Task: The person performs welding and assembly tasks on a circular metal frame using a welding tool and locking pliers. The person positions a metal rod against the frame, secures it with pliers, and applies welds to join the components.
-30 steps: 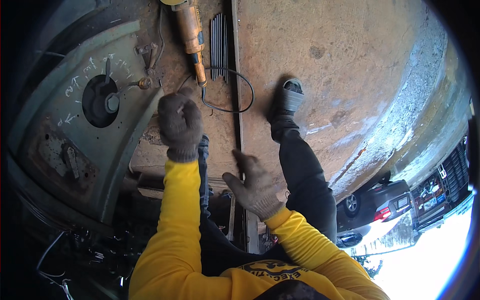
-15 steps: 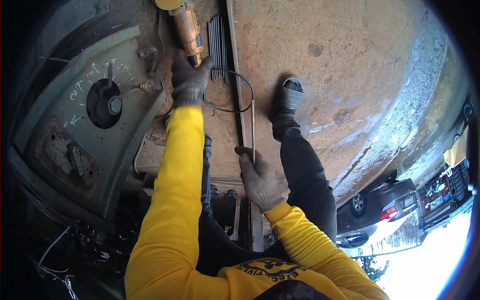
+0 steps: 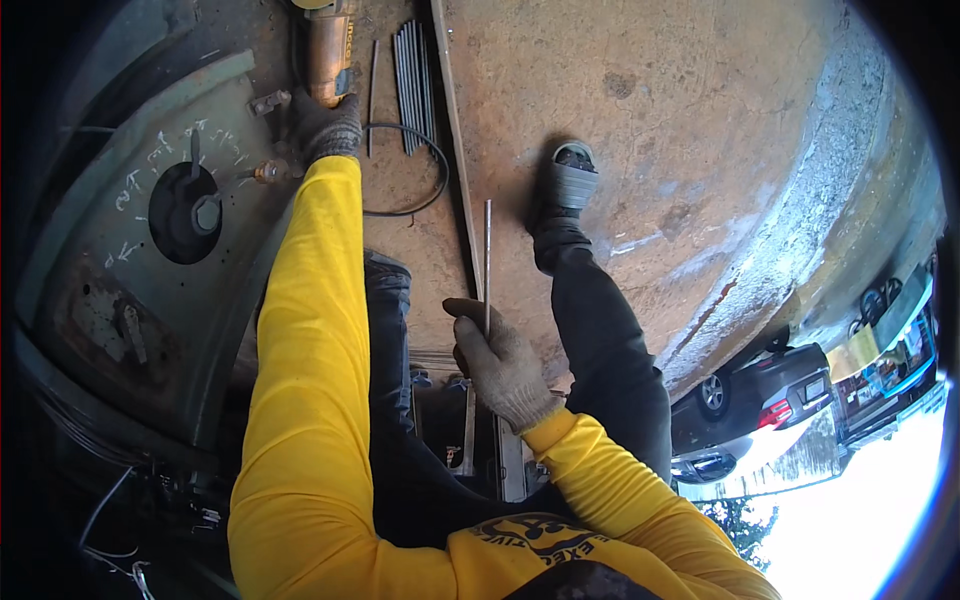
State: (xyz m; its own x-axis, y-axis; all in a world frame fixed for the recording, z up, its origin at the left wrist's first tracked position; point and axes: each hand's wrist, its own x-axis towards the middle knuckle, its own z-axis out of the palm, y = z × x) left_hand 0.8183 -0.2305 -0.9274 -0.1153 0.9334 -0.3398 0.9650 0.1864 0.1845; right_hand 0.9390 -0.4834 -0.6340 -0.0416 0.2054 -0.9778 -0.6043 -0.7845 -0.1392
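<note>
My left hand (image 3: pixel 325 128), in a grey knit glove, is closed round the rear end of an orange angle grinder (image 3: pixel 328 60) at the upper left. The grinder's yellow front part is cut by the picture's top edge. Its black cord (image 3: pixel 440 190) loops out to the right of my hand. In front of me my gloved right hand (image 3: pixel 505 365) is closed on a thin metal rod (image 3: pixel 488 245), whose free end points away from me. Several similar rods (image 3: pixel 413 90) lie in a bundle right of the grinder. One single rod (image 3: pixel 373 95) lies between grinder and bundle.
A large green metal part (image 3: pixel 125 235) with a round hole and chalk marks stands at the left. A long metal strip (image 3: pixel 455 130) runs along the brown concrete floor (image 3: pixel 690 170). My sandalled foot (image 3: pixel 572 180) is right of it. A parked car (image 3: pixel 750 400) shows at right.
My left hand has shifted left with the angle grinder, and its cord followed. A single rod now shows beside the bundle. The right hand keeps its rod, nearly in place.
</note>
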